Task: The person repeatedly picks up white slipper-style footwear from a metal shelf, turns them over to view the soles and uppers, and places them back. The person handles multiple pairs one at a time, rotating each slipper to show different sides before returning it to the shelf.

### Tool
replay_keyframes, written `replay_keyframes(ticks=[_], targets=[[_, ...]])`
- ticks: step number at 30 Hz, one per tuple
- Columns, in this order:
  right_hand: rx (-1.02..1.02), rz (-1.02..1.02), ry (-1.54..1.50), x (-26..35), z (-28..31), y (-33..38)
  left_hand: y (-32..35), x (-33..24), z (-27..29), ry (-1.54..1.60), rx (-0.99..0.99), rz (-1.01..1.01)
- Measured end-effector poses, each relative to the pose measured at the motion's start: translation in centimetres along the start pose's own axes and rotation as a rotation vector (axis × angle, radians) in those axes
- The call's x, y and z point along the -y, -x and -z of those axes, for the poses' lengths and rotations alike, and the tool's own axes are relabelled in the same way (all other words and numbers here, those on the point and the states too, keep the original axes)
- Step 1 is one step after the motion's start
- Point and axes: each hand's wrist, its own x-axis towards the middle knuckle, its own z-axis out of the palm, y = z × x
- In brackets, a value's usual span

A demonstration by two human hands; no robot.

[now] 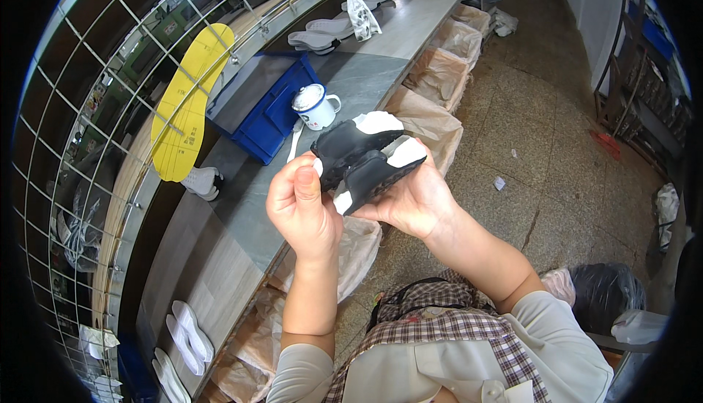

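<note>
Both my hands hold a pair of black-and-white insoles (382, 176) up above the edge of the bench. The two pieces lie side by side and tilted, with dark curved sides and white ends. My left hand (304, 209) is closed on their near left end, its thumb upright against a white tip. From beneath and on the right, my right hand (417, 201) supports them, its fingers mostly hidden behind them. Just beyond stands a white lidded enamel mug (316, 107) with a blue rim, beside a blue plastic bin (267, 110).
A wire grid (117, 139) rises along the left, with a yellow sole-shaped template (192, 102) hung on it. White insoles (189, 337) lie on the bench (227, 238), and more (322, 35) farther off. Lined bins (425, 113) stand beneath its edge. Dark bags (608, 297) sit at right.
</note>
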Motion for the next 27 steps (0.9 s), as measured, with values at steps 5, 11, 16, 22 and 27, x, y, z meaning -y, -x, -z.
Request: replay_keyframes(ticks=[5, 11, 16, 22, 27], targets=[[0.041, -0.009, -0.006, 0.0, 0.4, -0.2, 0.1, -0.1, 0.0, 0.012, 0.017, -0.002], [0.082, -0.026, -0.028, 0.1, 0.6, -0.4, 0.1, -0.2, 0.0, 0.006, 0.015, -0.016], [0.014, -0.017, -0.002, -0.1, 0.3, 0.1, 0.3, -0.4, -0.1, -0.015, 0.025, -0.036], [0.129, 0.003, 0.004, -0.2, 0.5, -0.1, 0.8, -0.2, 0.2, -0.108, 0.097, -0.107], [0.094, 0.016, 0.066, 0.1, 1.2, -0.1, 1.2, 0.1, 0.2, -0.173, 0.146, -0.168]])
